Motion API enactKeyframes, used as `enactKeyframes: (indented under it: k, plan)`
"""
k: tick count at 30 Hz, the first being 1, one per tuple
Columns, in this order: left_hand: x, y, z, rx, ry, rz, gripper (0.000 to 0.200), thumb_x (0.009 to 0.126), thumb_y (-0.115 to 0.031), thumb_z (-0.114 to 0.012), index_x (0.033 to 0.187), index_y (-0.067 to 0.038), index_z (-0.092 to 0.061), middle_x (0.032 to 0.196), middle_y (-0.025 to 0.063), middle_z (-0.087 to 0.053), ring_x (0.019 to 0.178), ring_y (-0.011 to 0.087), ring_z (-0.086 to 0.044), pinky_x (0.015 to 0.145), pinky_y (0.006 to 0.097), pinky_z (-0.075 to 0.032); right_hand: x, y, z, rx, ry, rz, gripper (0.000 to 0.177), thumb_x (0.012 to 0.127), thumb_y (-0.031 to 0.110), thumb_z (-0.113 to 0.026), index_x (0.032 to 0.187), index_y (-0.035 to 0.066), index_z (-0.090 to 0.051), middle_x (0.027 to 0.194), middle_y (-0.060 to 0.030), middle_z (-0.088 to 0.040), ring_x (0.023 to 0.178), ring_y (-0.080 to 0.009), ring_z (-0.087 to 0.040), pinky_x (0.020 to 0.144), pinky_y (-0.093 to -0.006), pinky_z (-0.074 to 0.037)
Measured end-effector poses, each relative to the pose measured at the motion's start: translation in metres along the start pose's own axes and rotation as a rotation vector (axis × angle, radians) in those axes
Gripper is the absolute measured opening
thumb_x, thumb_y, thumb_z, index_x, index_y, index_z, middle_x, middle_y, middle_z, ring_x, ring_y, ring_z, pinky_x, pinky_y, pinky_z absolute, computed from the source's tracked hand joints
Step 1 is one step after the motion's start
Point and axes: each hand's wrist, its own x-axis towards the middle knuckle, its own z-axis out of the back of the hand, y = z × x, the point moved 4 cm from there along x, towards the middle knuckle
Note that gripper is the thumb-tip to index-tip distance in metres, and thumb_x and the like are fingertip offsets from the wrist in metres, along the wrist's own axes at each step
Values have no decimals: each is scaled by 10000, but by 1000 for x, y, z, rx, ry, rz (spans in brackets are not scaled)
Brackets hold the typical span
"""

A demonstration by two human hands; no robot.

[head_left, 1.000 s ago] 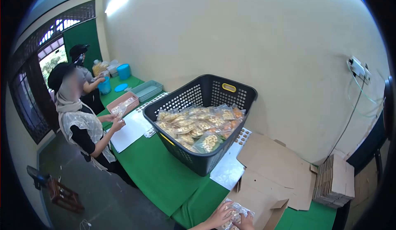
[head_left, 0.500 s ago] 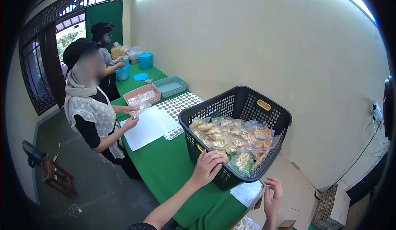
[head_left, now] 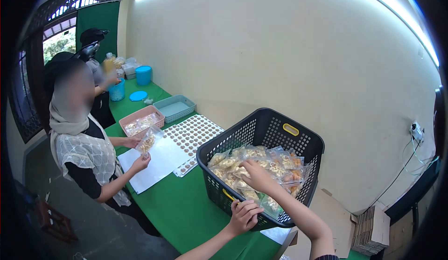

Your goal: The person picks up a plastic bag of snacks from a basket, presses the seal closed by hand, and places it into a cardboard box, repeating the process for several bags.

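A black perforated plastic basket (head_left: pixel 298 153) with yellow handle grips stands on the green-covered table. Inside it lies a pile of clear plastic bags of snacks (head_left: pixel 275 168), mostly pale yellow pieces, with some orange ones at the right. My left hand (head_left: pixel 246 216) is closed over the basket's near rim, just beside the front handle. Over the bags, inside the basket, my right hand (head_left: pixel 259 176) reaches in from the right. Its fingers are bent and slightly apart, close above or touching the bags; no bag is visibly lifted.
To the left a person (head_left: pixel 88 138) holds a small snack bag (head_left: pixel 148 141). Sheets of round stickers (head_left: pixel 191 136), a white sheet (head_left: pixel 140 176), a pink basket (head_left: pixel 161 120) and a teal tray (head_left: pixel 175 108) lie on the table. Flattened cardboard (head_left: pixel 373 229) stands at the right.
My right hand has moved from outside the basket, at its right, to over the bags inside. My left hand stays on the near rim. The view has turned slightly right.
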Motion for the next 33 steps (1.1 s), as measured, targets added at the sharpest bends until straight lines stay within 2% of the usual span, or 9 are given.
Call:
enactKeyframes:
  k: [2,5,8,13,16,22,26,30,33]
  plan:
    - [-1,1,0,-12,-23,-19,227,733,-130,-526,945,-171,-597,944,-29,-549,986,146,-487,1000,370,-151,12,-43,-44,-31,128,-75,402,707,109,-584,1088,48,-469,1042,-163,-517,947,-339,-517,786,-383,-437]
    - [-3,3,-3,-12,-50,-24,228,729,-144,-528,942,-180,-600,939,-40,-553,982,134,-486,998,366,-155,30,-52,-54,-86,114,-102,481,679,106,-598,1134,59,-448,1043,-171,-511,963,-348,-507,804,-392,-435]
    - [-5,5,-7,-4,-71,-36,220,726,-156,-522,925,-197,-607,928,-51,-555,981,126,-475,996,367,-163,36,-54,-68,-95,63,44,522,662,108,-608,1155,65,-444,1060,-166,-505,941,-337,-515,782,-396,-441]
    - [-12,10,-15,4,-136,-63,199,760,-193,-487,915,-218,-611,921,-64,-556,983,112,-463,1007,371,-153,23,-38,-81,-352,9,20,271,667,94,-585,910,49,-474,823,-116,-507,795,-293,-550,641,-377,-465]
    - [-13,9,-17,-9,-156,-50,198,776,-209,-483,926,-219,-611,928,-67,-558,988,106,-466,1010,369,-143,27,-31,-77,-444,118,100,281,669,79,-576,924,31,-471,804,-131,-533,766,-314,-562,627,-377,-465]
    - [-6,6,-9,36,-71,-56,190,736,-160,-492,883,-209,-601,913,-47,-541,990,144,-441,1012,391,-160,36,-60,-24,41,144,-213,266,701,83,-547,944,10,-470,829,-194,-583,786,-335,-576,676,-396,-458]
    - [-6,4,-4,39,-39,-43,195,738,-165,-504,910,-192,-594,942,-37,-544,1003,151,-450,1008,386,-157,9,-45,59,54,115,-365,262,727,126,-548,941,-3,-471,868,-212,-583,816,-375,-561,716,-397,-449]
    - [-5,-1,-4,30,-75,-6,186,742,-163,-512,909,-180,-592,940,-34,-560,998,153,-473,1004,375,-160,-63,-15,126,443,-85,-497,188,818,99,-496,959,-11,-440,788,-145,-583,778,-203,-623,617,-289,-471]
    - [-3,-1,-9,49,-131,0,187,721,-129,-512,891,-165,-581,920,-15,-554,991,166,-479,1005,384,-164,-135,2,149,757,-318,-502,177,844,46,-440,1011,-3,-405,892,-134,-567,773,-205,-624,624,-265,-493]
